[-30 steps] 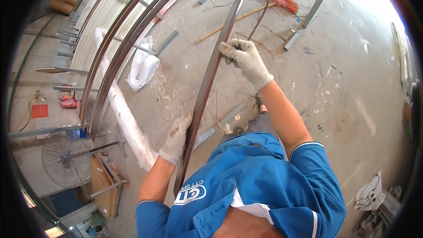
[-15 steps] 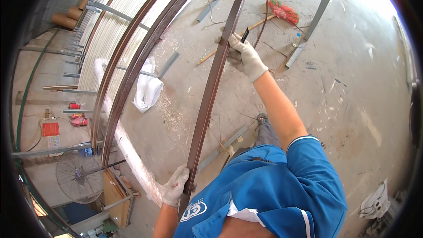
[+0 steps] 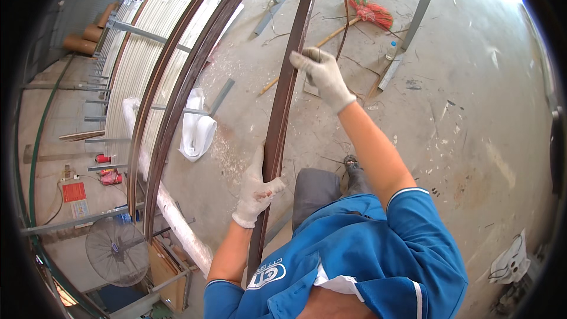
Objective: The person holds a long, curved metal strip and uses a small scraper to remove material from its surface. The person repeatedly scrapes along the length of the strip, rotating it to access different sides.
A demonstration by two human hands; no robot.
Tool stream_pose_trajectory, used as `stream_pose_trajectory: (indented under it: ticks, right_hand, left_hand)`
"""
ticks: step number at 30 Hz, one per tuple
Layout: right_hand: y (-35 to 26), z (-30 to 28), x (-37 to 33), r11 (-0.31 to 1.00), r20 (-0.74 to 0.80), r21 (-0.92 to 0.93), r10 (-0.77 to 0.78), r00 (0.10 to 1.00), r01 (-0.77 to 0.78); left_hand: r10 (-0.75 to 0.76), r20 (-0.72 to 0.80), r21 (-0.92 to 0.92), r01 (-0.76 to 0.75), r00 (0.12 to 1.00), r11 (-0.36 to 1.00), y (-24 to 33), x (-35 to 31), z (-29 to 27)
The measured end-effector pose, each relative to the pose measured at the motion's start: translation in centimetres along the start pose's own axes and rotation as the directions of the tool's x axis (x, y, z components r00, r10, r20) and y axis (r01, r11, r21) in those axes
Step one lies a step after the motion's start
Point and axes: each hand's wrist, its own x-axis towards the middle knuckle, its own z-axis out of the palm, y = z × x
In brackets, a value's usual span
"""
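Observation:
A long dark brown profile bar [image 3: 284,99] slants from the top of the view down to my chest. My left hand [image 3: 254,196], in a pale glove with reddish-brown marks, wraps round its lower part, fingers across the front and thumb along its left edge. Higher up, my gloved right hand [image 3: 325,77] is at the bar's right edge. Its fingers are curled, and the tips meet the bar's face; anything pinched in them is hidden. A thin brown strip [image 3: 344,15] hangs in a curve to the right of the bar.
Two similar brown bars [image 3: 177,91] lie on rack arms at the left, beside stacked white profiles [image 3: 144,53]. A broom [image 3: 371,13], a white roll [image 3: 198,133] and metal offcuts lie on the floor. A grey post [image 3: 422,9] stands at upper right, a fan [image 3: 117,252] at lower left.
My left hand has slid up the bar. My right hand has shifted slightly down and left, from gripping round the bar to its edge; the black piece by its fingers no longer shows.

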Motion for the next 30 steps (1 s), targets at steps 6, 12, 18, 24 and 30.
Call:
stream_pose_trajectory:
  ticks: [6,12,18,24,30]
  right_hand:
    - [-4.1,-2.5,9.7,0.992,-0.423,-0.109,-0.107,0.9,0.067]
    - [-0.3,-2.5,6.6,0.965,-0.061,-0.225,-0.15,0.987,0.133]
    - [0.1,2.7,4.9,0.984,-0.166,-0.171,0.017,0.986,-0.046]
    - [-0.7,2.7,6.8,0.988,-0.165,-0.09,0.111,0.98,-0.128]
    - [-0.9,1.3,7.6,0.966,-0.07,-0.173,0.185,0.98,-0.194]
  left_hand:
    - [-0.141,0.083,0.128,0.129,0.987,0.983,0.7,1.2,-1.3]
    - [-0.215,0.098,0.179,0.195,0.972,0.964,0.6,2.9,-4.7]
    - [-0.311,-0.018,0.306,0.301,0.95,0.903,-2.9,4.9,-8.1]
    - [-0.388,-0.135,0.513,0.4,0.912,0.76,-3.8,5.2,-8.3]
    - [-0.304,-0.259,0.624,0.399,0.917,0.672,-3.8,4.9,-6.3]
